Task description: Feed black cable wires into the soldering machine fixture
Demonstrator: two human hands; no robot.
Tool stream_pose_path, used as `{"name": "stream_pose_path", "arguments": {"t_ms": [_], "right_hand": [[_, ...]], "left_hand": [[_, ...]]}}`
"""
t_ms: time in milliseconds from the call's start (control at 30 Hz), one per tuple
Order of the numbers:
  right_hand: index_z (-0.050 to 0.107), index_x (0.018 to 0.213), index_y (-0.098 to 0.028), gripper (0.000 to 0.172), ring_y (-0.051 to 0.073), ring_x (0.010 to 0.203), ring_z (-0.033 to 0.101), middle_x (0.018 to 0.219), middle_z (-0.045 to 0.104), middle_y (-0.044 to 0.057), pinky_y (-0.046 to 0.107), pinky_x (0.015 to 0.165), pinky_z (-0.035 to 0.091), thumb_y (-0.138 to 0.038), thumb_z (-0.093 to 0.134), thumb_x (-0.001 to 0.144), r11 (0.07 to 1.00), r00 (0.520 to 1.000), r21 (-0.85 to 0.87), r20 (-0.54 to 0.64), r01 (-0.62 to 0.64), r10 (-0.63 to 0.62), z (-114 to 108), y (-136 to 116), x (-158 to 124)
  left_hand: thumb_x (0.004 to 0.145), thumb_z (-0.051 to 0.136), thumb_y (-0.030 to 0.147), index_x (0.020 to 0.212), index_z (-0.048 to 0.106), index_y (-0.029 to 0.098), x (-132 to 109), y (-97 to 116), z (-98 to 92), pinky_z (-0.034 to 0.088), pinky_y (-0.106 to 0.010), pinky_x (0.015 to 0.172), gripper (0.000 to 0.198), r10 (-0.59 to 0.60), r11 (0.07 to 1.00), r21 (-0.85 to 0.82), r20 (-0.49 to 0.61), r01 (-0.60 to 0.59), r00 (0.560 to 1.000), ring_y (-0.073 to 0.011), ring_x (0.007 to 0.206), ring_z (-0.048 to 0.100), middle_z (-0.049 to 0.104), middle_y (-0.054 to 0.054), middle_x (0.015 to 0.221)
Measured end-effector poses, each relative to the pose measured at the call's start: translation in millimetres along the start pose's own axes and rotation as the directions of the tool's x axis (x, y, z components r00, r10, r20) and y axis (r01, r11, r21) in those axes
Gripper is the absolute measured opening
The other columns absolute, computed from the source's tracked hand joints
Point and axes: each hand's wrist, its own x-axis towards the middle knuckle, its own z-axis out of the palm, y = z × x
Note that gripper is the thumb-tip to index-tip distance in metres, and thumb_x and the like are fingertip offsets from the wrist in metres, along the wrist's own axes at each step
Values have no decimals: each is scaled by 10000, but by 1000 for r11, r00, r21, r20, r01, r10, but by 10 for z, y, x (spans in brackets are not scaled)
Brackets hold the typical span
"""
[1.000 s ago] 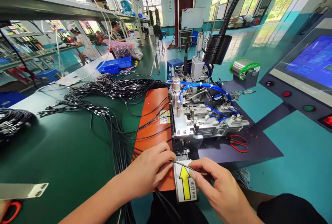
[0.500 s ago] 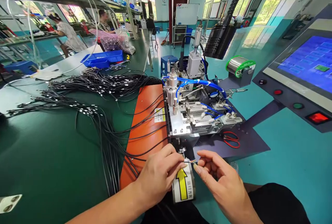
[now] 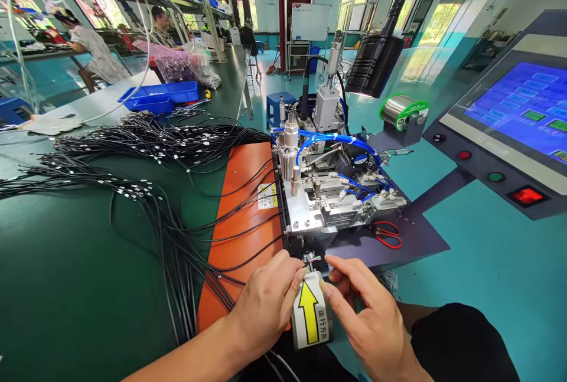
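Thumb and forefinger of my left hand [image 3: 270, 296] are pinched on a thin black cable, and its fine coloured wire ends [image 3: 315, 259] stick out to the right of the fingertips. Just right of those ends is my right hand [image 3: 370, 305], its thumb and forefinger apart and nothing visible between them. Its other fingers are curled and partly hidden. Below the wires sits a rounded part bearing a yellow arrow label [image 3: 309, 311]. A metal machine [image 3: 303, 211] with blue air tubes stands directly beyond both hands. Several black cables [image 3: 248, 234] run across an orange panel [image 3: 248, 172] into its left side.
Bundles of black cables [image 3: 133, 140] lie on the green bench mat [image 3: 101, 252]. Red-handled scissors [image 3: 387, 234] rest right of the machine, below a solder spool [image 3: 404, 111]. A control screen [image 3: 527, 104] juts in at right. Two people sit far left beyond a blue tray [image 3: 159, 95].
The wire ends now angle upward and look more spread. My right fingers are a little apart from them, and the whole view has shifted slightly.
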Motion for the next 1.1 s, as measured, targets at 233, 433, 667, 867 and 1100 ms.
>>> {"name": "stream_pose_path", "arguments": {"t_ms": [233,433,667,867,1100], "right_hand": [[585,1288,-218,311,163,782,633,960,601,51,274,701,542,-223,541,980,994,995,-47,-28,98,-99,67,-17,-5],[597,1265,-224,296,165,796,648,971,611,52,265,694,554,-215,536,976,993,993,-46,-27,112,-113,85,-13,13],[597,1246,-216,277,171,780,642,959,611,60,278,693,559,-215,508,983,990,991,-59,-31,129,-131,89,-11,15],[553,1312,-195,342,200,853,640,1018,609,95,312,730,546,-153,481,980,959,972,-171,-28,225,-233,112,-28,-11],[512,1389,-187,424,210,869,667,1091,608,127,328,760,568,-120,489,971,896,950,-336,-18,289,-313,113,30,-36]], "left_hand": [[1046,331,245,897,592,170,1,3,3,421,-268,610,310,-7,1000,-7,7,7,1000,-151,673,488,509,-32,803],[1047,334,248,897,588,175,8,9,-4,423,-262,606,304,-26,1000,-15,17,27,1000,-148,674,493,509,-28,799],[1046,332,257,878,587,176,22,22,-3,426,-263,611,316,-28,1000,11,13,28,1000,-146,664,498,510,-27,791],[1045,332,258,843,577,175,24,26,-10,430,-259,614,328,-19,999,35,18,19,1000,-145,661,502,514,-28,780],[1036,360,252,806,561,184,28,38,-8,431,-249,602,312,-10,999,47,0,10,1000,-140,646,513,526,-18,751]]}}
